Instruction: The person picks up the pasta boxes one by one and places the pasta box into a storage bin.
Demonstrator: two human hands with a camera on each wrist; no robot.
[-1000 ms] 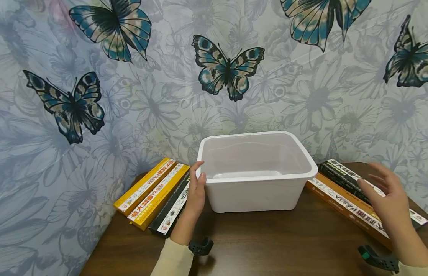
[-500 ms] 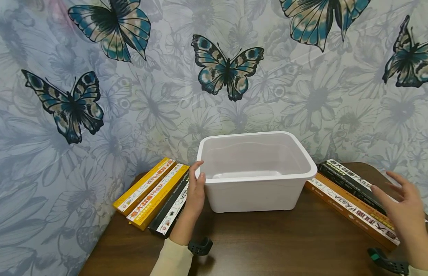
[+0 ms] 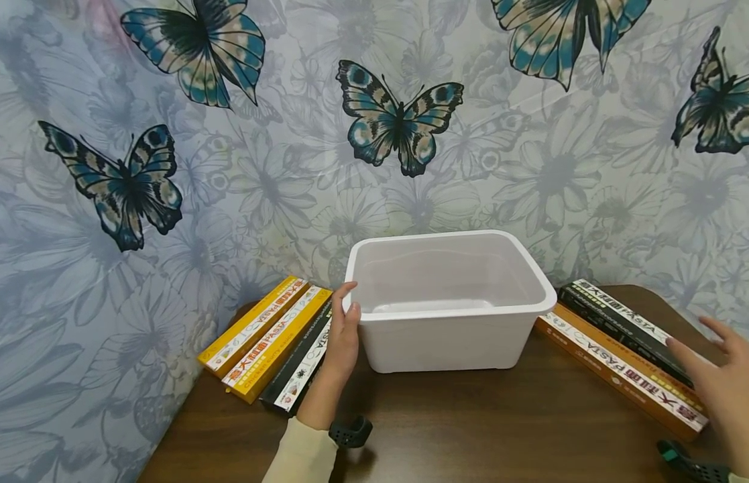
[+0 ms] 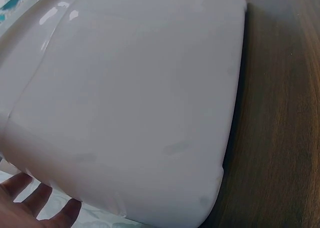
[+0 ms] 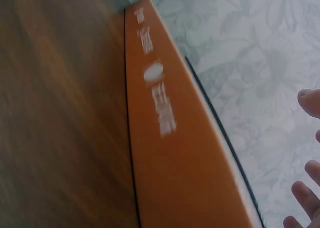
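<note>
A white plastic bin (image 3: 446, 342) stands upright on the brown table. My left hand (image 3: 342, 339) holds its left front corner just under the rim, thumb toward the front; in the left wrist view my left fingertips (image 4: 40, 200) meet the bin wall (image 4: 135, 103). My right hand (image 3: 727, 386) hovers at the near end of the boxes on the right, fingers spread, holding nothing. Those are long, slim boxes marked PASTA: an orange one (image 3: 621, 369) and a black one (image 3: 627, 329) beside it. The right wrist view shows the orange box's side (image 5: 170, 153), slightly blurred, and spread fingers.
Left of the bin lie more long boxes side by side: two yellow ones, the outer (image 3: 253, 325) and the inner (image 3: 277, 345), and a black one (image 3: 296, 369) partly behind my left arm. A wall covering with butterflies (image 3: 401, 121) rises behind the table (image 3: 471, 422).
My right hand has drawn away to the right and toward the near end of the orange and black boxes, uncovering more of them. My left hand and the bin have stayed in place.
</note>
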